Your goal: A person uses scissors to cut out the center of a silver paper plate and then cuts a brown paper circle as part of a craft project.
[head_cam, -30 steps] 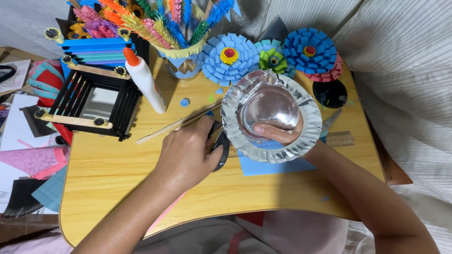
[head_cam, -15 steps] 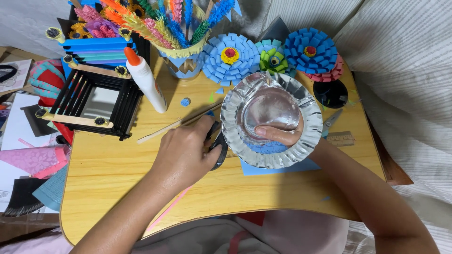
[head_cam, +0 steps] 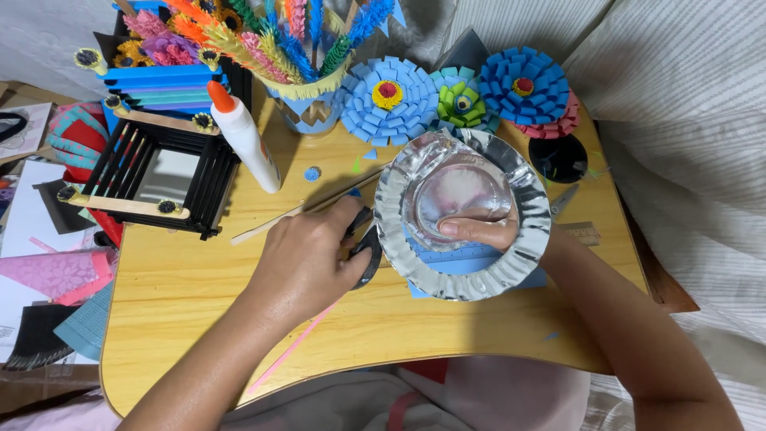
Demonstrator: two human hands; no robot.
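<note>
Foil plate [head_cam: 463, 271]: tilted up off the counter [head_cam: 183, 295], over blue paper [head_cam: 471, 262] with a ruler [head_cam: 581, 233] beside it.
Right hand [head_cam: 479, 231]: fingers pressed inside the bowl, steadying it for cutting.
Left hand [head_cam: 307, 259]: closed on black scissors [head_cam: 367, 247] at the plate's rim.
Glue bottle [head_cam: 243, 136]: upright, near, within reach.
Paper flowers [head_cam: 447, 100]: set along the far edge, clear of the work.

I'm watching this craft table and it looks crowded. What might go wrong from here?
1. The left hand works black-handled scissors right against the silver foil plate, with the right hand's fingers showing through the cut-out middle; a slip might nick them.
2. The thin plate rim may tear or crumple under the blades.
3. The glue bottle stands upright near the left hand; a bump might tip it.
</note>
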